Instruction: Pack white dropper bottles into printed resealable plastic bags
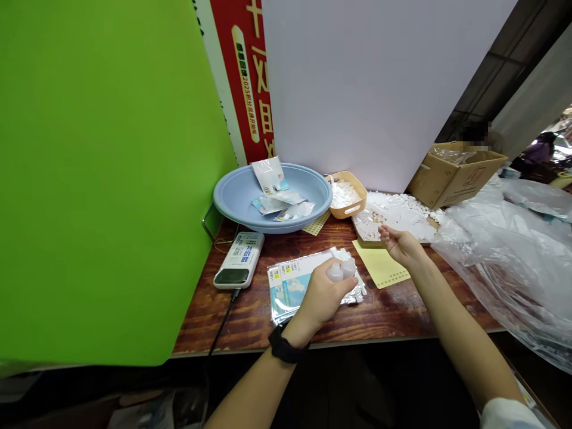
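Inside the blue basin (232, 199) (wide, shallow) lie printed packets (270, 176).

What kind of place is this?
It looks like a packing workbench, maybe in a workshop: there's a stack of printed pouches, a blue basin holding filled packets, and a cardboard box.

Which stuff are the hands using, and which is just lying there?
Looks in use:
- little white bottles in the left hand
- flat packets under it
- blue basin with packets
- small white pieces near the right hand

Probably just lying about:
- white gadget
- black cable

Can't tell: yellow sheet.
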{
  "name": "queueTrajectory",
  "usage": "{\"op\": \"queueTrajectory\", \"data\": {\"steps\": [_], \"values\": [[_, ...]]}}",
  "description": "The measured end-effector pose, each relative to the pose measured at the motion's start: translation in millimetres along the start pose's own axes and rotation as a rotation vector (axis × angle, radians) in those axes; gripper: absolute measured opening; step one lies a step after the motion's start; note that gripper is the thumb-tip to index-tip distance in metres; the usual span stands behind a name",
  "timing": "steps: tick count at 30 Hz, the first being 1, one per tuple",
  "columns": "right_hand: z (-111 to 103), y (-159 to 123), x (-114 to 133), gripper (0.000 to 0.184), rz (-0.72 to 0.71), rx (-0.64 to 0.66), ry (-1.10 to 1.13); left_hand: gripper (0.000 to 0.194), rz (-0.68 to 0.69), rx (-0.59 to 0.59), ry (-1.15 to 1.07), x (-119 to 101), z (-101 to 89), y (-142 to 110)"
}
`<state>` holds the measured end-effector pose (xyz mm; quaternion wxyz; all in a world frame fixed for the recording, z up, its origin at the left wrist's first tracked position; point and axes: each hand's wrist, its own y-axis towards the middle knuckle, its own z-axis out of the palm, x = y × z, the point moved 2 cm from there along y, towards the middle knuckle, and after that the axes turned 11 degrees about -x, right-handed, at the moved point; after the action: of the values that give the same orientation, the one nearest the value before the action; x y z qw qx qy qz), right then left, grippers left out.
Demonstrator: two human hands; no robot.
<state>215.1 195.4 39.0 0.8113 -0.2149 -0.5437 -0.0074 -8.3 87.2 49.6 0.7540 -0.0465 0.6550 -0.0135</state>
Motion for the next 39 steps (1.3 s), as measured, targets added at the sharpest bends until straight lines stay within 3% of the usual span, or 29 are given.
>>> {"op": "queueTrajectory", "data": {"steps": [3, 6, 9, 15, 21, 25, 33, 39], "values": [[6.9, -38.9, -12.4, 0.005, 0.004, 0.128, -0.029, 0.013, 0.163, -0.097, 0.146, -4.2, -6.2, -1.5], [15.8, -74.1, -23.9, 0.016, 0.013, 0.249, -0.080, 0.011, 0.337, -0.169, 0.262, -5.1, -10.1, -3.8], [23.6, -95.2, -29.3, 0.027, 0.005, 0.325, -0.107, 0.011, 0.420, -0.218, 0.312, -3.5, -11.9, -5.0], [33.8, -101.2, -31.8, 0.032, -0.100, 0.345, -0.116, 0.015, 0.485, -0.291, 0.447, -1.2, -12.5, -1.5], [43.2, -106.0, -34.9, 0.028, -0.274, 0.354, -0.198, 0.019, 0.593, -0.282, 0.499, 0.5, -10.5, 2.1], [44.2, -111.1, -37.9, 0.021, -0.509, 0.317, -0.333, 0.022, 0.653, -0.274, 0.527, 0.6, -7.6, 1.0], [43.8, -115.4, -41.0, 0.009, -1.095, 0.253, -0.631, 0.020, 0.953, -0.346, 0.665, 1.7, 0.9, -6.0], [41.0, -118.5, -47.3, 0.010, -1.225, 0.165, -0.638, 0.013, 1.093, -0.417, 0.837, 3.5, 7.7, -15.1]]}}
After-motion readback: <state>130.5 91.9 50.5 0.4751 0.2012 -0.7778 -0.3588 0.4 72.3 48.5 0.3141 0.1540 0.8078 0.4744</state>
